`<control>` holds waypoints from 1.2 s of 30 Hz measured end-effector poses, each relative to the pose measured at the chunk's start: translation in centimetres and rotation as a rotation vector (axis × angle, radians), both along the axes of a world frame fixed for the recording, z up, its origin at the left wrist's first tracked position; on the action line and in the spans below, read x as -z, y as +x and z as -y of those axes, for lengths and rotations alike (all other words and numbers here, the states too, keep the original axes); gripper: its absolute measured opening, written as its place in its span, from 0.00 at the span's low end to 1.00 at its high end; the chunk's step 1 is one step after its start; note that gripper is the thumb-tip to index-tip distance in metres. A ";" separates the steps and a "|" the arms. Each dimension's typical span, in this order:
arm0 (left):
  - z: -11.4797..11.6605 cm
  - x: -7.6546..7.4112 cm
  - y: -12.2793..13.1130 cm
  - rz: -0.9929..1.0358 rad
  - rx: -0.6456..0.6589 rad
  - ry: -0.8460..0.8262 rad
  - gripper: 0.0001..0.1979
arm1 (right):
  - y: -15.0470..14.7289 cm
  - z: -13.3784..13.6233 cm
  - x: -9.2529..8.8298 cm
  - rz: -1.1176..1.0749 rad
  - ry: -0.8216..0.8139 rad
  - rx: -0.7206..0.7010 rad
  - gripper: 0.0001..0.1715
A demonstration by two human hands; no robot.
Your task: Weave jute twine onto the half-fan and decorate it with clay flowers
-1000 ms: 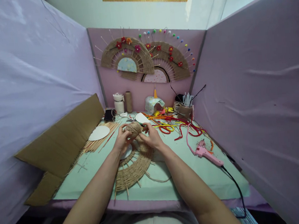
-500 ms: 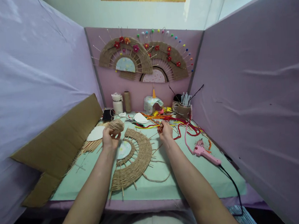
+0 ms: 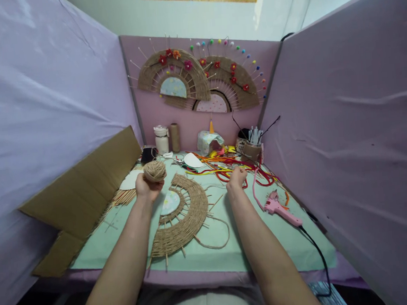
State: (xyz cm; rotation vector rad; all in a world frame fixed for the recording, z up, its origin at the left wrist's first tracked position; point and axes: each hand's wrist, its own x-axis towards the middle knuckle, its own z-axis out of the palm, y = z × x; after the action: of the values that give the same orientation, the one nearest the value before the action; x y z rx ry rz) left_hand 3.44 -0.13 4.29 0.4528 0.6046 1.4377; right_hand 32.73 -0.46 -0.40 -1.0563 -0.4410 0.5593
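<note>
A ball of jute twine point(image 3: 154, 171) rests in my left hand point(image 3: 148, 188), whose fingers curl under it. Farther right, my right hand point(image 3: 237, 178) is closed in a pinch, and a thin strand of twine point(image 3: 215, 186) runs toward it; the fingertips are partly hidden. Between my forearms lies a half-round woven twine fan point(image 3: 197, 205) on thin sticks, with a pale blue half-disc point(image 3: 170, 202) at its centre. A loose loop of twine point(image 3: 228, 231) trails from its lower edge.
A pink glue gun point(image 3: 282, 212) with a black cord lies at the right. Coloured pipe cleaners point(image 3: 226, 164) are strewn behind my right hand. Bent cardboard point(image 3: 93, 190) stands at the left. Two finished fans point(image 3: 173, 69) hang on the back panel; a white jar point(image 3: 161, 139) stands below.
My right hand has moved right and slightly back, away from the left. The ball of twine has turned and sits lower in my left palm. The camera view has shifted slightly.
</note>
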 end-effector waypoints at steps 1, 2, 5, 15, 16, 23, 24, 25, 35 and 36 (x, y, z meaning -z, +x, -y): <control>0.2 0.0 0.4 -0.012 0.039 0.013 0.15 | -0.4 0.1 -0.2 0.012 -0.007 0.059 0.07; 0.3 0.1 0.8 -0.033 0.103 0.025 0.15 | -0.9 0.3 -0.5 0.021 -0.011 0.119 0.12; 1.0 0.6 1.8 -0.114 0.331 0.037 0.16 | -3.3 1.2 -1.6 0.167 0.045 0.021 0.20; 1.8 2.0 2.1 -0.262 0.684 0.037 0.20 | -9.0 3.9 -1.4 0.697 0.142 -0.938 0.34; 1.8 1.9 2.0 -0.254 0.673 0.034 0.20 | -8.9 3.7 -1.3 0.722 0.100 -0.906 0.34; 0.3 1.4 1.9 -0.289 0.319 -0.064 0.14 | -6.9 3.0 -2.0 0.515 0.051 -0.645 0.22; 0.2 1.5 1.9 -0.326 0.260 -0.066 0.14 | -6.6 2.9 -2.1 0.389 0.075 -0.654 0.23; 0.1 1.6 2.0 -0.357 0.215 -0.059 0.13 | -6.4 2.8 -2.3 0.265 0.102 -0.671 0.23; 0.6 2.0 2.7 -0.586 0.135 0.006 0.08 | -1.6 1.6 -3.2 -0.337 0.286 -0.295 0.16; 0.4 1.9 2.6 -0.566 0.125 0.000 0.09 | -0.9 1.4 -3.1 -0.286 0.279 -0.167 0.15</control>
State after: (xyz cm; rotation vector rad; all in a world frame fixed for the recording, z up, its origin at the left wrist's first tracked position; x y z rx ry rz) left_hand 6.01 -0.53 2.38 0.8945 1.0066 1.1861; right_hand 31.80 -1.88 2.67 -0.6632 -0.3442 0.7616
